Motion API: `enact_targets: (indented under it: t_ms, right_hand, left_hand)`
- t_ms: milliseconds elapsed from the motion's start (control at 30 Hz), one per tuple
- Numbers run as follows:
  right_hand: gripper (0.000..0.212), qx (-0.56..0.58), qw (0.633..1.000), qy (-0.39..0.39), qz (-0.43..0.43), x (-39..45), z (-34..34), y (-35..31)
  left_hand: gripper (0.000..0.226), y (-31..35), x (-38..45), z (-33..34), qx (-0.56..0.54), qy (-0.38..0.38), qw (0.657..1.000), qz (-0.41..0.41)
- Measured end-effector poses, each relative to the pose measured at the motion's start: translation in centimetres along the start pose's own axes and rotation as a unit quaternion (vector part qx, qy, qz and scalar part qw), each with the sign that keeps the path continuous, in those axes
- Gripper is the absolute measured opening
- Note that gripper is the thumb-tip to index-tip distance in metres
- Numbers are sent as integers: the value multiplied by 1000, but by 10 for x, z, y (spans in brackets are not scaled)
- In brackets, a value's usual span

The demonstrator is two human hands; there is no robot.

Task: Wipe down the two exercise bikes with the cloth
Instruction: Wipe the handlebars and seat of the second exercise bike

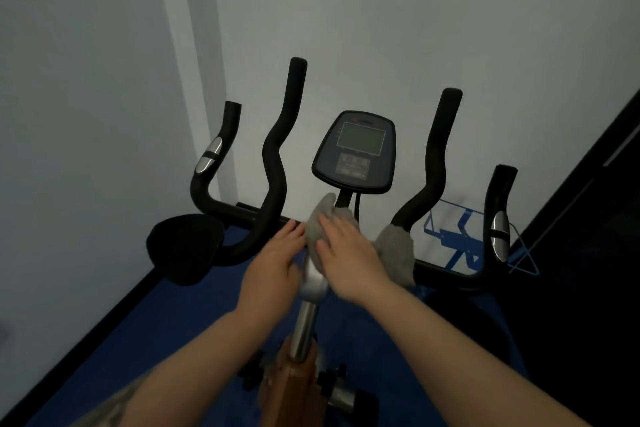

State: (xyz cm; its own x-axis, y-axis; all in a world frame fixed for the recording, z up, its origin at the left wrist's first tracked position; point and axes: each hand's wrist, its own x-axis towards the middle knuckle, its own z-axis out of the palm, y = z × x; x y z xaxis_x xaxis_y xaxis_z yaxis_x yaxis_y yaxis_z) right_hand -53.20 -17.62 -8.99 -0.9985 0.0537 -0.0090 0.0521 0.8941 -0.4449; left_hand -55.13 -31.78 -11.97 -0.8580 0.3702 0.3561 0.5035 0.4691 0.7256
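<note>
An exercise bike fills the view: black handlebars (pixel 273 156), a dark console (pixel 356 152) and a silver stem (pixel 310 291) on a brown frame (pixel 294 381). A grey cloth (pixel 396 248) lies draped over the middle of the handlebar, below the console. My right hand (pixel 346 258) presses flat on the cloth at the stem's top. My left hand (pixel 275 262) rests against the left side of the stem clamp, fingers together, touching the cloth's edge. Only one bike is in view.
A pale wall stands right behind the bike. Blue floor (pixel 166 322) runs under it, with a dark skirting strip at the left. A blue metal rack (pixel 460 236) stands behind the right handlebar. A dark panel (pixel 588 218) closes the right side.
</note>
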Motion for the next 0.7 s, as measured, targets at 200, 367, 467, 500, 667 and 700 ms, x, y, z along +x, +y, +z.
enact_targets:
  t_ms: [200, 367, 467, 500, 667, 700]
  right_hand:
    - [40, -22, 997, 65, 34, 12, 2, -6]
    - [59, -54, 977, 201, 40, -39, 66, -24]
    - [52, -17, 975, 210, 75, 2, 44, -19]
    - [48, 16, 975, 200, 98, 17, 30, -17]
    - [34, 174, 955, 155, 184, 31, -18, -7]
    - [32, 241, 933, 177, 199, 27, -26, -3]
  left_hand:
    - [54, 5, 12, -20, -69, -40, 995, -58]
    - [41, 9, 8, -13, -156, -8, 984, -83]
    - [41, 11, 2, -4, -151, 30, 985, -77]
    - [41, 13, 2, -2, -151, 47, 984, -83]
    - [40, 30, 24, 5, -146, 53, 985, -78]
    - [40, 34, 32, 6, -133, 45, 988, -64]
